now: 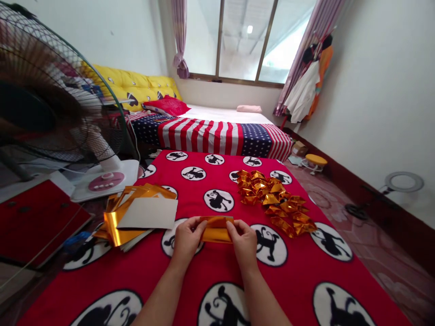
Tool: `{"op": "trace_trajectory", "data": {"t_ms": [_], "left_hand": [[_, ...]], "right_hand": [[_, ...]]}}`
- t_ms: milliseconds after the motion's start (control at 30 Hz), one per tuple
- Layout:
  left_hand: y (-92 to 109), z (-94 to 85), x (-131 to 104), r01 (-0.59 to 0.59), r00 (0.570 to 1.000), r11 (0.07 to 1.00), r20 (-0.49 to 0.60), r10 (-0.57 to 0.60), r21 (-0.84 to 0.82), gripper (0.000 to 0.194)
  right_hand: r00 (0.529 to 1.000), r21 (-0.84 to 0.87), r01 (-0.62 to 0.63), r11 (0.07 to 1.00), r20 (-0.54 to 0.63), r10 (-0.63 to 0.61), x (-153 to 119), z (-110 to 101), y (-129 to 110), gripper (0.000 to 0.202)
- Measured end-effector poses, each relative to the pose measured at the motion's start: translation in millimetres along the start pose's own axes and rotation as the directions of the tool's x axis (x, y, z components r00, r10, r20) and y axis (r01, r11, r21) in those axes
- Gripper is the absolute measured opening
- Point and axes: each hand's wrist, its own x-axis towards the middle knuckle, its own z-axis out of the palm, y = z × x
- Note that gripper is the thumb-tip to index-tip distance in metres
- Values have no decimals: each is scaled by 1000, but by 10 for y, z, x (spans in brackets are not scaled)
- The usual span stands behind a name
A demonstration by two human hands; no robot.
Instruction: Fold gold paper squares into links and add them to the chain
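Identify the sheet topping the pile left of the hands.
The matte, pale grey paper rectangle: it alone lies fully uncovered, over shiny orange-gold foil sheets.

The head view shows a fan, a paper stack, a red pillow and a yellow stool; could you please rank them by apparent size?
Largest to smallest:
1. Fan
2. Paper stack
3. Red pillow
4. Yellow stool

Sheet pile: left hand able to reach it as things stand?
Likely yes: the sheet pile sits close beside the left hand, nothing between, though that hand is pinching the gold strip.
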Motion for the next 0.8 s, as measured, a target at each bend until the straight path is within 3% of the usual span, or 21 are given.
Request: {"op": "trace_trajectory", "data": {"t_ms": [467,800], "left_hand": [[0,-3,-13,5,1000,1000,-10,-5,-15,28],[8,13,-23,-52,997,998,-54,53,29,26]], "right_hand": [[999,28,32,999,-42,-31,-3,11,-18,38],[1000,125,-5,992,-5,6,-31,27,-79,34]]}}
